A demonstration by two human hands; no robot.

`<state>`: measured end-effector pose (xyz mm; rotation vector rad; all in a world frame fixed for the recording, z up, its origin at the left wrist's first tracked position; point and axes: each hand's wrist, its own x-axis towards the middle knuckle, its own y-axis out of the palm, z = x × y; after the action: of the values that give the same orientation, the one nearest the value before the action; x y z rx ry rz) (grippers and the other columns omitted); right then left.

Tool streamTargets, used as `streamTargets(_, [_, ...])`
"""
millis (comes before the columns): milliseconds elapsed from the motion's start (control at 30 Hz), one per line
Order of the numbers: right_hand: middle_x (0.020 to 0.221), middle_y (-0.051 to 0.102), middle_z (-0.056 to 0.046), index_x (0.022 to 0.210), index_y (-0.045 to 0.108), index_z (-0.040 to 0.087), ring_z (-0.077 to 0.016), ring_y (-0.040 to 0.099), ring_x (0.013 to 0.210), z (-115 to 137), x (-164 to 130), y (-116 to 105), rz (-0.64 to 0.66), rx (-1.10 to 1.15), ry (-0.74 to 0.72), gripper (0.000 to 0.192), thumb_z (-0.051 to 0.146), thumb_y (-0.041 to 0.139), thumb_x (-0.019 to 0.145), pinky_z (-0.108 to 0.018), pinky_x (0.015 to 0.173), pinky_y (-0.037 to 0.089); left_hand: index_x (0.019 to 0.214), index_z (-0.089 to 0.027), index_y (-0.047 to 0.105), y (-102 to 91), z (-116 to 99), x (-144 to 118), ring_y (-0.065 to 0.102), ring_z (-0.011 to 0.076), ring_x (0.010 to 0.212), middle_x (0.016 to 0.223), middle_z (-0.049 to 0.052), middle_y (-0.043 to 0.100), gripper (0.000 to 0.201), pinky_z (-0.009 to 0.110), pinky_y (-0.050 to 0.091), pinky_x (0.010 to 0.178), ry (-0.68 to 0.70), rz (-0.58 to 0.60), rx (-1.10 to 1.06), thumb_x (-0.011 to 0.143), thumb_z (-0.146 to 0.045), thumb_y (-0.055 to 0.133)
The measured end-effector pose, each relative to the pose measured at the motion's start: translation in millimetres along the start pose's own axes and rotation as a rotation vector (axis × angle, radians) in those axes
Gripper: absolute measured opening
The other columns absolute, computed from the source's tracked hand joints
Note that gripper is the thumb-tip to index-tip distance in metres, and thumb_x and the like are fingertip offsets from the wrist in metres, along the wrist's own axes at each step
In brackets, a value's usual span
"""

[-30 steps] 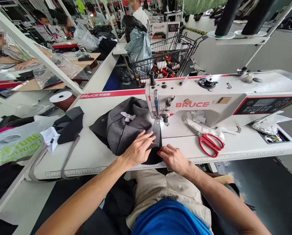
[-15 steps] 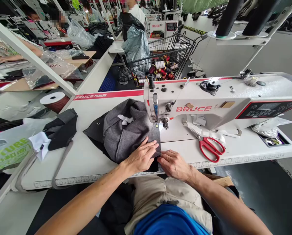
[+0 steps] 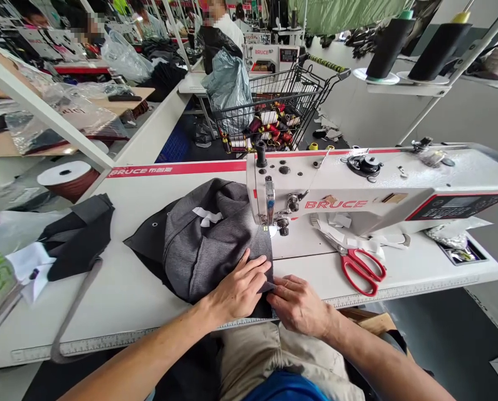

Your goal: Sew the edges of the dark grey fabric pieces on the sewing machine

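Note:
A bunched dark grey fabric piece (image 3: 207, 253) lies on the sewing table, its right edge under the needle area of the sewing machine (image 3: 336, 186). A black layer with a metal eyelet (image 3: 154, 224) shows beneath it at the left. My left hand (image 3: 242, 281) rests flat on the grey fabric near that right edge, fingers stretched out. Close beside it, my right hand (image 3: 296, 303) has its fingers pinched on the fabric's front right corner. Part of that corner is hidden by the fingers. A small white label-like strip (image 3: 207, 215) lies on the grey fabric.
Red-handled scissors (image 3: 362, 270) and white scraps (image 3: 363, 242) lie right of the needle. Black cut pieces (image 3: 82, 236) are at the table's left. Behind stands a wire cart (image 3: 274, 111) with thread spools. Black thread cones (image 3: 388, 50) stand above the machine. Other people work at the back.
The camera view has shifted, so the table sits a little lower in the picture. Both hands keep nearly the same places on the fabric.

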<state>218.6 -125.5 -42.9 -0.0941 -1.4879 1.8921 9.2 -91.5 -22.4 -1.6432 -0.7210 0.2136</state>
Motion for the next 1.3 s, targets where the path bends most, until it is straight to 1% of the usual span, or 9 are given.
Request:
streamTargets(133, [0.100, 0.065, -0.011, 0.099, 0.058, 0.015, -0.0235, 0.055, 0.104, 1.4, 5.4, -2.6, 0.039, 0.015, 0.037, 0.017, 0.011, 0.044, 0.090, -0.035, 0.082, 0.044, 0.106, -0.010, 0.056, 0.7, 9.5, 3.2, 0.048, 0.0286, 0.129, 0.126, 0.015, 0.061, 0.028, 0.058, 0.030, 0.114, 0.010, -0.032, 0.010, 0.080, -0.007, 0.048])
streamTargets(267, [0.114, 0.063, -0.012, 0.106, 0.058, 0.013, -0.0242, 0.051, 0.115, -2.8, 13.3, -7.3, 0.086, 0.007, 0.048, 0.021, 0.009, 0.042, 0.092, -0.036, 0.088, 0.043, 0.101, -0.010, 0.058, 1.4, 23.0, 8.8, 0.050, 0.0279, 0.127, 0.125, 0.014, 0.061, 0.024, 0.055, 0.031, 0.114, 0.018, -0.034, -0.001, 0.079, -0.007, 0.049])
streamTargets(367, [0.117, 0.063, -0.013, 0.109, 0.058, 0.013, -0.0246, 0.051, 0.118, -10.2, 18.1, -9.1, 0.123, -0.001, 0.029, 0.023, 0.010, 0.042, 0.094, -0.036, 0.090, 0.043, 0.103, -0.010, 0.058, 1.5, 31.2, 14.4, 0.050, 0.0283, 0.127, 0.124, 0.014, 0.062, 0.025, 0.056, 0.029, 0.114, 0.029, -0.042, 0.005, 0.080, -0.008, 0.048])
streamTargets(600, [0.120, 0.064, -0.011, 0.111, 0.060, 0.014, -0.0244, 0.051, 0.118, -27.9, 27.0, -9.3, 0.106, -0.026, 0.044, 0.028, 0.005, 0.046, 0.089, -0.037, 0.093, 0.041, 0.103, -0.010, 0.059, 2.7, 47.5, 25.7, 0.051, 0.0297, 0.125, 0.123, 0.015, 0.062, 0.026, 0.060, 0.031, 0.111, 0.054, -0.037, 0.059, 0.079, -0.007, 0.049])
streamTargets(767, [0.122, 0.064, -0.008, 0.112, 0.060, 0.016, -0.0246, 0.041, 0.127, -32.0, 31.6, -11.4, 0.083, -0.011, 0.080, 0.032, 0.003, 0.050, 0.086, -0.036, 0.091, 0.039, 0.102, -0.010, 0.060, 3.7, 59.3, 29.7, 0.050, 0.0297, 0.126, 0.124, 0.014, 0.062, 0.024, 0.059, 0.034, 0.109, 0.096, -0.051, 0.108, 0.083, -0.007, 0.046])
streamTargets(900, [0.121, 0.064, -0.005, 0.109, 0.062, 0.018, -0.0241, 0.045, 0.115, -32.4, 30.0, -8.0, 0.023, -0.041, 0.128, 0.030, 0.003, 0.051, 0.086, -0.037, 0.087, 0.038, 0.099, -0.012, 0.061, 2.0, 63.3, 32.3, 0.051, 0.0276, 0.123, 0.124, 0.012, 0.062, 0.021, 0.052, 0.037, 0.108, 0.116, -0.077, 0.098, 0.082, -0.008, 0.049])
streamTargets(1033, [0.108, 0.066, -0.006, 0.105, 0.064, 0.019, -0.0226, 0.046, 0.098, -30.8, 27.7, -6.6, 0.036, -0.068, 0.136, 0.027, 0.005, 0.054, 0.084, -0.036, 0.080, 0.037, 0.097, -0.014, 0.063, 0.2, 61.1, 31.1, 0.055, 0.0237, 0.113, 0.120, 0.010, 0.064, 0.018, 0.041, 0.046, 0.097, 0.123, -0.132, 0.037, 0.081, -0.008, 0.057])
streamTargets(1200, [0.087, 0.059, -0.005, 0.096, 0.067, 0.021, -0.0195, 0.041, 0.076, -28.4, 27.7, -10.9, 0.084, -0.112, 0.186, 0.027, 0.005, 0.057, 0.076, -0.033, 0.066, 0.032, 0.098, -0.016, 0.065, -2.2, 54.6, 27.0, 0.056, 0.0191, 0.090, 0.097, 0.006, 0.067, 0.016, 0.036, 0.047, 0.078, 0.130, -0.146, 0.017, 0.084, -0.011, 0.059])
streamTargets(1300, [0.083, 0.056, -0.004, 0.097, 0.067, 0.021, -0.0179, 0.039, 0.071, -29.0, 28.4, -12.9, 0.106, -0.099, 0.172, 0.029, 0.006, 0.057, 0.074, -0.032, 0.064, 0.030, 0.099, -0.016, 0.066, -4.5, 52.3, 27.5, 0.055, 0.0165, 0.083, 0.087, 0.004, 0.066, 0.015, 0.033, 0.046, 0.074, 0.177, -0.143, 0.021, 0.088, -0.012, 0.056])
